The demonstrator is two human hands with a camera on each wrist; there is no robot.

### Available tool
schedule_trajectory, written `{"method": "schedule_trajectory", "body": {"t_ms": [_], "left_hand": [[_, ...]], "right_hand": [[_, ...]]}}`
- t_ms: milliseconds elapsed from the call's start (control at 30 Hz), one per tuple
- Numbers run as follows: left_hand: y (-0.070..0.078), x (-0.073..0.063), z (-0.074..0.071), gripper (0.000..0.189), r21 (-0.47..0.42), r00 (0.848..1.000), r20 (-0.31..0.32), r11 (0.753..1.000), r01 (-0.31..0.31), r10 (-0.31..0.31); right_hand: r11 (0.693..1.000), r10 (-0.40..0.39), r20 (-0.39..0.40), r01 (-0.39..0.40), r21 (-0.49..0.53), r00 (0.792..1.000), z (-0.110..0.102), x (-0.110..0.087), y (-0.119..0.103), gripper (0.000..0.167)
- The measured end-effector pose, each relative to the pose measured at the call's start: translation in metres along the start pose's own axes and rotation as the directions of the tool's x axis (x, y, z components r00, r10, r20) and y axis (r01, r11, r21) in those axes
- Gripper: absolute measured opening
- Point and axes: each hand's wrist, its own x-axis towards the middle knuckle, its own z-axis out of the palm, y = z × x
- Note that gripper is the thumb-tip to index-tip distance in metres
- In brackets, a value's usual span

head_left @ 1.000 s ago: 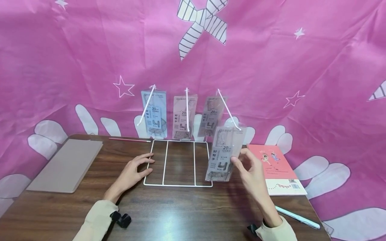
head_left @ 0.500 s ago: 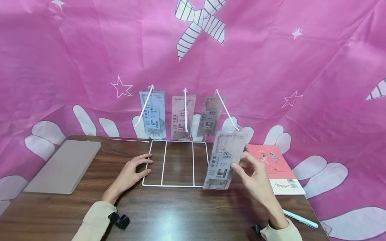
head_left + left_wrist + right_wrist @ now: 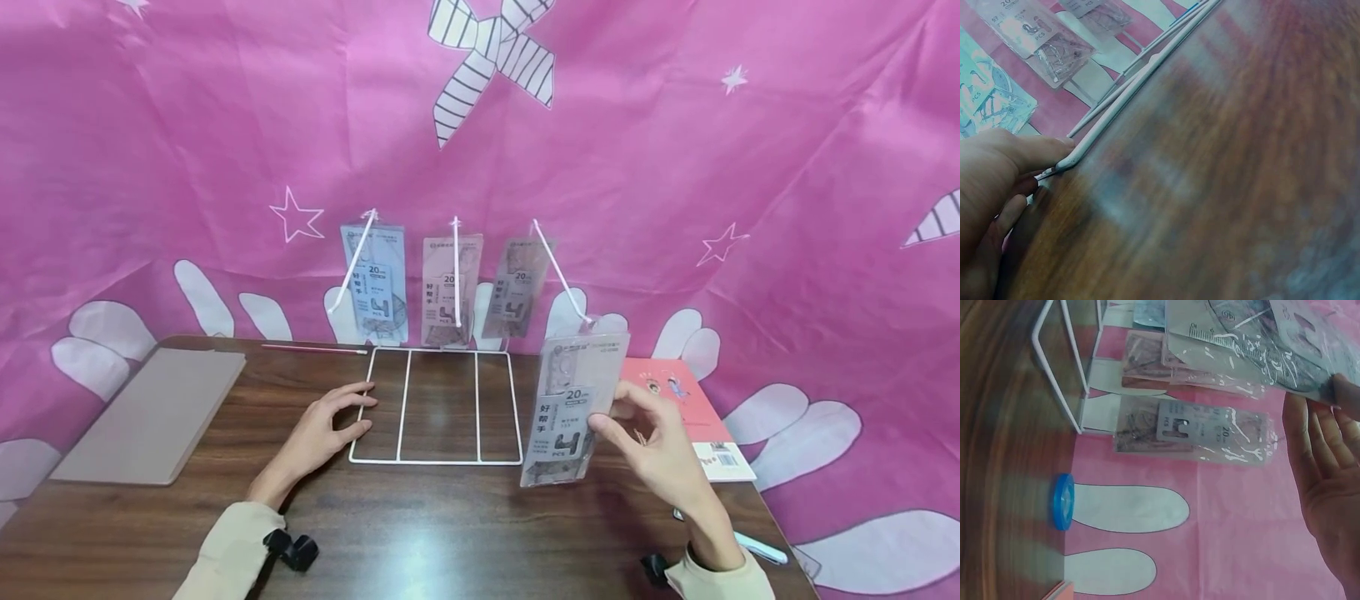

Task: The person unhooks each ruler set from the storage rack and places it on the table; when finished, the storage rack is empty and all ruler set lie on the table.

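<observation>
Thumb and fingers of my right hand [image 3: 663,450] pinch the right edge of a clear-packed ruler set [image 3: 573,408]. Its top lies right at the tip of the rack's right hook in the head view; ruler markings show through the plastic in the right wrist view. My left hand [image 3: 318,433] rests at the left side of a white wire display rack [image 3: 435,461], its fingertips on the frame. From the rack's three prongs hang a blue ruler set [image 3: 375,283], a pink ruler set [image 3: 450,292] and a grey ruler set [image 3: 517,287].
A grey-brown notebook [image 3: 153,417] lies at the table's left, and a thin red pencil [image 3: 315,348] along the back edge. On the right are a red book [image 3: 705,417] and a light blue pen [image 3: 761,547]. A blue round object [image 3: 1064,502] stands near the back edge.
My right hand has drawn the ruler set toward me, and lately to the right, its top staying close to the right prong's tip. The left hand stays at the rack.
</observation>
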Motion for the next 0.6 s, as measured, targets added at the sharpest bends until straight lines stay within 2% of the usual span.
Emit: {"method": "schedule_trajectory", "body": {"t_ms": [200, 367, 467, 600], "left_hand": [[0.001, 0.000, -0.002, 0.031, 0.002, 1.000, 0.009, 1.000, 0.009, -0.009], [0.000, 0.001, -0.002, 0.031, -0.004, 1.000, 0.005, 1.000, 0.014, -0.014], [0.000, 0.001, -0.002, 0.031, -0.007, 1.000, 0.004, 1.000, 0.012, -0.012], [0.000, 0.001, -0.001, 0.031, -0.008, 1.000, 0.004, 1.000, 0.009, -0.009]], "right_hand": [[0.999, 0.008, 0.048, -0.010, 0.049, 0.999, -0.017, -0.001, 0.006, 0.033], [0.987, 0.020, 0.102, -0.036, 0.154, 0.995, -0.030, -0.001, 0.028, 0.030], [0.975, 0.069, 0.135, -0.095, 0.199, 0.988, -0.035, -0.003, 0.049, 0.027], [0.962, 0.187, 0.153, -0.212, 0.169, 0.970, -0.039, -0.008, 0.078, 0.025]]}}
